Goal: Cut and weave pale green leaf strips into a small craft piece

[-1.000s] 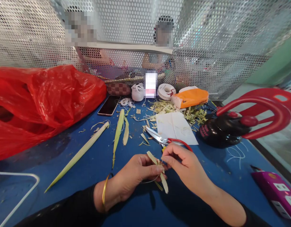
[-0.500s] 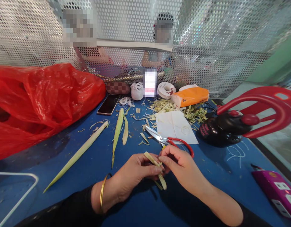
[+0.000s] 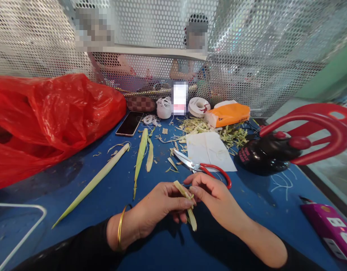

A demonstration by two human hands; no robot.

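Observation:
My left hand [image 3: 162, 201] pinches a pale green folded leaf strip [image 3: 191, 219] between thumb and fingers, low in the middle of the head view. Against the strip's knotted middle, my right hand [image 3: 217, 197] has its thumb and index finger pressed together; what they hold is too small to make out. Just beyond the hands lie scissors [image 3: 200, 165] with red handles, their blades pointing up and left. A long pale leaf [image 3: 94, 182] and two shorter green leaves [image 3: 141, 154] [image 3: 150, 155] rest to the left.
A red plastic bag [image 3: 55, 120] fills the left. Behind are a phone [image 3: 130, 123], white string [image 3: 163, 108], a ribbon roll [image 3: 199, 107], an orange packet [image 3: 229, 114] and white paper [image 3: 208, 150]. A black pot [image 3: 263, 156] and purple box [image 3: 328, 229] stand right. People sit beyond the perforated screen [image 3: 150, 30].
The leaf strip has tilted a little more upright in my left hand, and that hand's lower fingers now show beneath it. My right hand's fingers have shifted slightly.

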